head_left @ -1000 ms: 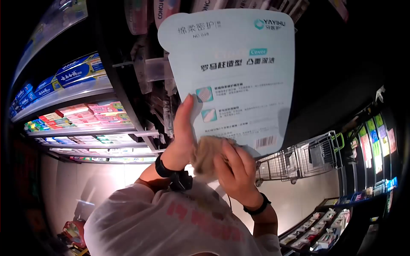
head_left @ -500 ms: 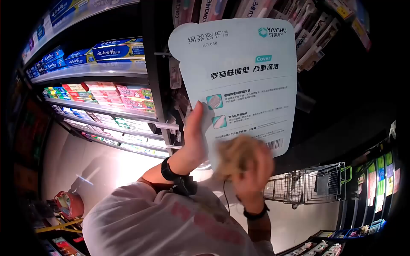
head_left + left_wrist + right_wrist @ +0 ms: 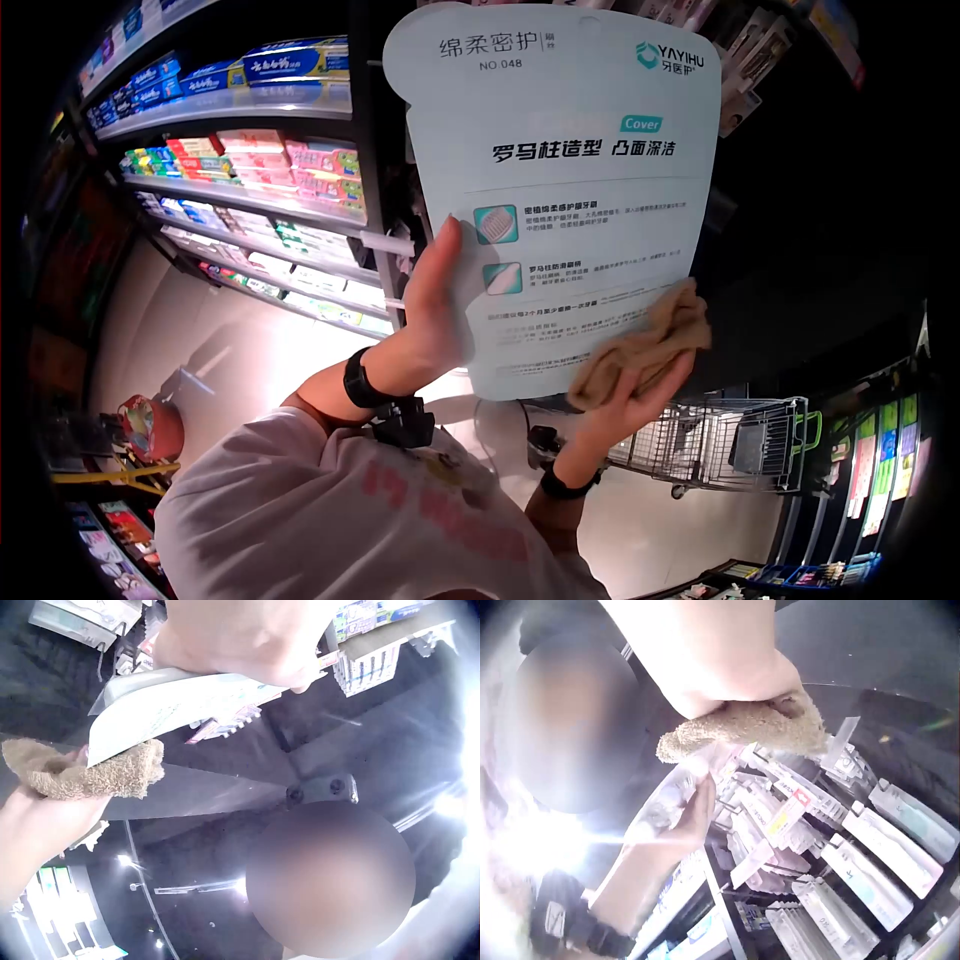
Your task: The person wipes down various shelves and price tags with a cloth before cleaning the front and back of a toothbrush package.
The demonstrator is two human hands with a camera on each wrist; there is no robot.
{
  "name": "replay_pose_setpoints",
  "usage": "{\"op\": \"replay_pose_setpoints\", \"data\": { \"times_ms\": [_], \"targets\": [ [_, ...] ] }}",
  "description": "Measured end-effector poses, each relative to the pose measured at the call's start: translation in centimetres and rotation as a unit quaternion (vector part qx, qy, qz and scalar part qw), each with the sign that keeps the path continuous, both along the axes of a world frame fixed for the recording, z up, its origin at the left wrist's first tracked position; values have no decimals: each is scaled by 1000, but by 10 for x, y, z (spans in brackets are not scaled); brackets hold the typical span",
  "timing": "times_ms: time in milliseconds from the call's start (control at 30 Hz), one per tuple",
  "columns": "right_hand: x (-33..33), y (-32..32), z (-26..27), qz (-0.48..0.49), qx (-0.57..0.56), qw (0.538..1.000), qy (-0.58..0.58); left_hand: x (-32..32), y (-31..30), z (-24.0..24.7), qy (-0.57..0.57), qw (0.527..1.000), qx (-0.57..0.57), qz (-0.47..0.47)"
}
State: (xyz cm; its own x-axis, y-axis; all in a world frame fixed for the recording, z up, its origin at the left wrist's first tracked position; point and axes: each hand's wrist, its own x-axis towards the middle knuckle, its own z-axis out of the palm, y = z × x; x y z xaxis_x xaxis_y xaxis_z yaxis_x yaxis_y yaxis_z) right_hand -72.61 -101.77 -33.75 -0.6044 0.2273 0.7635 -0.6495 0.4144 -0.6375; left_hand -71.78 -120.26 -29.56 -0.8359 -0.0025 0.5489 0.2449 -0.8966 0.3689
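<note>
In the head view my left hand [image 3: 432, 310] grips the left edge of a pale toothbrush package [image 3: 590, 230], thumb along its printed back. The package carries Chinese text, a YAYIHU logo and two small pictures. A brown towel cloth [image 3: 645, 350] lies over its lower right corner and hides the barcode. My right hand [image 3: 630, 405] holds this cloth from below. Seen from the left wrist, the terry cloth [image 3: 112, 772] is against the package's edge. The right wrist view shows the package's clear plastic front [image 3: 664, 802] beside my left hand [image 3: 694, 817].
Hanging toothbrush packs [image 3: 870, 881] fill a rack behind the package. To the left stand shelves with toothpaste boxes [image 3: 300, 60] and pink boxes [image 3: 255, 160]. A wire shopping cart [image 3: 720, 445] is at the lower right, and a red basket [image 3: 152, 428] at the lower left.
The cloth in my right hand has moved rightward from the package's lower left to its lower right corner. My left hand keeps its grip on the package.
</note>
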Motion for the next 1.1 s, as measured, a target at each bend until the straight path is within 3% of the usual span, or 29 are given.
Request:
{"op": "replay_pose_setpoints", "data": {
  "times_ms": [33,67,133,167,333,433,467,500,533,667,733,767,800,833,933,1000,1067,1100],
  "targets": [
    [3,-2,-2,76,-142,985,-63,6,1,-1,-7,1000,-20,23],
    [7,-5,-2,81,-144,984,-67,13,0,-1,-14,998,-39,45],
    [11,-6,0,240,-348,896,-137,27,0,3,-27,997,-38,64],
    [-55,55,-136,291,-163,942,-33,32,-2,6,-62,991,-65,101],
    [-38,7,-90,328,-238,910,-84,52,-3,14,-131,967,-93,198],
    [-6,-13,-53,345,-264,893,-118,59,-3,7,-123,968,-60,211],
    [10,-19,-40,473,-382,785,-119,62,-2,6,-127,967,-58,215],
    [24,-24,-37,578,-487,645,-116,64,0,6,-115,967,-44,224],
    [33,-28,-47,576,-488,644,-119,66,1,6,-102,967,-32,232],
    [45,-31,-141,568,-634,466,-241,67,5,17,-104,955,-28,276],
    [53,-41,-131,548,-693,365,-292,65,1,18,-92,959,-43,265],
    [53,-33,-119,594,-559,533,-225,65,0,17,-84,961,-57,256],
    [60,-31,-67,607,-393,674,-147,65,0,15,-83,962,-58,252],
    [60,-24,-55,444,-438,725,-292,64,1,11,-71,964,-44,254],
    [40,-14,-48,485,-437,736,-179,59,3,-3,-52,969,-24,242],
    [37,-15,-42,427,-488,745,-158,55,1,-10,-47,972,-21,229],
    [36,-16,-40,446,-462,750,-158,54,0,-16,59,989,97,90],
    [37,-18,-50,347,-354,850,-178,52,0,-17,72,987,106,95]
  ]
}}
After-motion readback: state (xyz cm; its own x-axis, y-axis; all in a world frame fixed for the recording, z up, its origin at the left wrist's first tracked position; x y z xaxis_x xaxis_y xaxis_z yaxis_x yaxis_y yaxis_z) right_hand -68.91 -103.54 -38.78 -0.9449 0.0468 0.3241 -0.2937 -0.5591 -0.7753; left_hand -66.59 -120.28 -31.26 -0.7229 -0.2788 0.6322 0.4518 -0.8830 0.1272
